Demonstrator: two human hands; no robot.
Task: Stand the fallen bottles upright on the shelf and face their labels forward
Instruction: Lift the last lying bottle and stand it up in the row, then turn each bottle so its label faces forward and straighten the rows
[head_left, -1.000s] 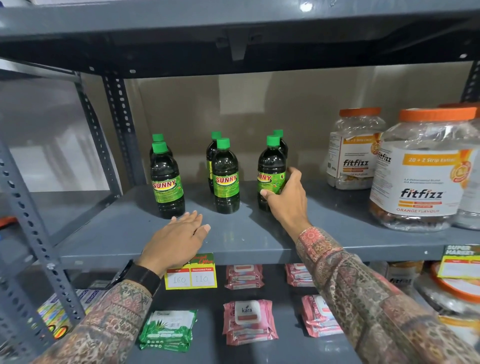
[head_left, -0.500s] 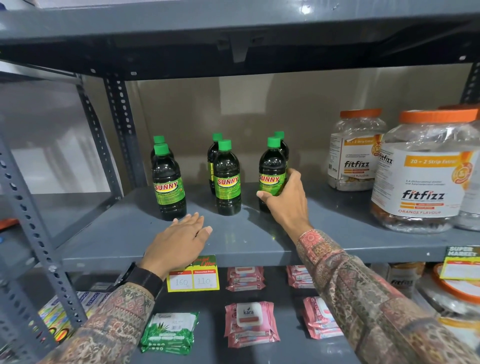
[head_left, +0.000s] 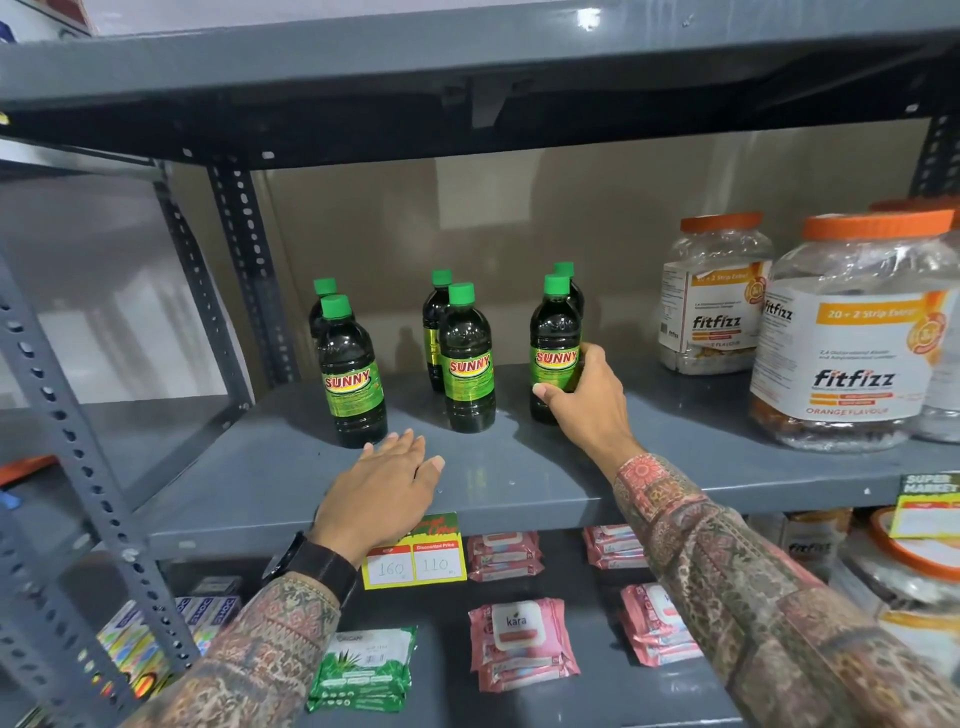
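Several dark Sunny bottles with green caps stand upright in pairs on the grey shelf (head_left: 519, 483). The front left bottle (head_left: 350, 374) and the front middle bottle (head_left: 467, 364) show their labels to the front. My right hand (head_left: 584, 400) is wrapped around the lower part of the front right bottle (head_left: 553, 348), whose label faces forward. Behind each front bottle another stands, mostly hidden. My left hand (head_left: 382, 493) lies flat and open on the shelf's front edge, just in front of the left bottle, holding nothing.
Two large Fitfizz jars (head_left: 852, 332) with orange lids stand at the right of the shelf. A price tag (head_left: 415, 558) hangs from the shelf's edge. The shelf below holds pink wipe packs (head_left: 519, 639) and a green pack (head_left: 363, 670). A steel upright (head_left: 244, 260) rises at the left.
The front right bottle has turned in my right hand, so its Sunny label now faces fully forward. My left hand has stayed on the shelf edge.
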